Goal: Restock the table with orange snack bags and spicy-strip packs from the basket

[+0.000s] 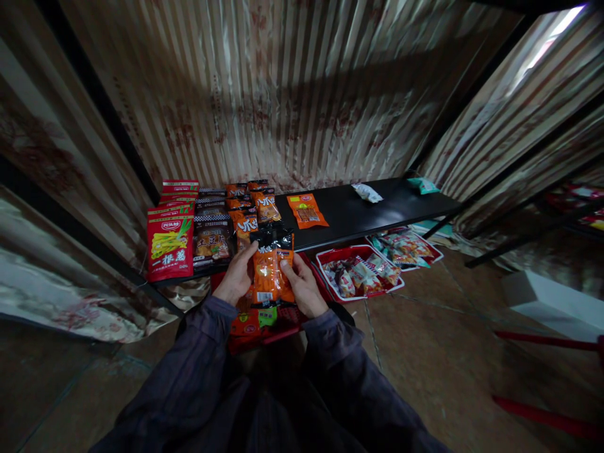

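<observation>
An orange and black snack bag [267,277] is held upright between both hands, perhaps with a second bag overlapping it. My left hand [238,275] grips its left side, and my right hand [304,286] closes on the right side. Just beyond, matching orange snack bags [244,223] stand in rows on the black shelf [330,234]. To their left are dark brown snack bags [211,238] and red snack bags [170,244]. One flat orange packet [306,211] lies to the right of the rows. Below my hands, a red basket [283,333] holds more packets, partly hidden.
Farther along the shelf lie a white packet [367,192] and a teal packet [423,185]. Under its front edge, a red and white basket [337,292] full of small packets sits on the floor, another beside it. A striped curtain [283,94] hangs behind, between black posts.
</observation>
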Tool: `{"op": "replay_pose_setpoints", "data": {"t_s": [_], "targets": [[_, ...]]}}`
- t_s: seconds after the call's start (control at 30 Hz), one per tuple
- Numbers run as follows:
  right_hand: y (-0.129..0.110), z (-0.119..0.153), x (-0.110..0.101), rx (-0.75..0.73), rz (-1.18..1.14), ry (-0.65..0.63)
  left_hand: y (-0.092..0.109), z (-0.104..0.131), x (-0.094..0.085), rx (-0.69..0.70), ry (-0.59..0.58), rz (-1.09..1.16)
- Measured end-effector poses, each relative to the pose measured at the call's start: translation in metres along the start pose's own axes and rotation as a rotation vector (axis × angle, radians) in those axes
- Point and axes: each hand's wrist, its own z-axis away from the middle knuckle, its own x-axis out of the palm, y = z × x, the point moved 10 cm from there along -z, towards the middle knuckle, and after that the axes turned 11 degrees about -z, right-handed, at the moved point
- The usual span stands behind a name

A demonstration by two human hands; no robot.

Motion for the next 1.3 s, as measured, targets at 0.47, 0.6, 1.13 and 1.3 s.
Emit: {"op": "replay_pose_setpoints", "data": {"t_s": [0.47,0.6,1.13,1.3], "targets": [[0.009,-0.024,-0.036,-0.047,0.007,0.187,-0.046,0.039,-0.001,-0.084,-0.085,-0.307],[-0.01,-0.022,-0.043,-0.252,0.303,0.255,-0.046,0.037,0.0,-0.072,-0.058,-0.331],[-0.024,0.005,0.002,-0.59,0.873,-0.022,-0.025,0.034,0.003,0.138,0.065,-0.359],[-0.011,0.008,0.002,-0.525,0.878,-0.01,-0.014,0.04,0.008,0.228,0.081,-0.48]]}}
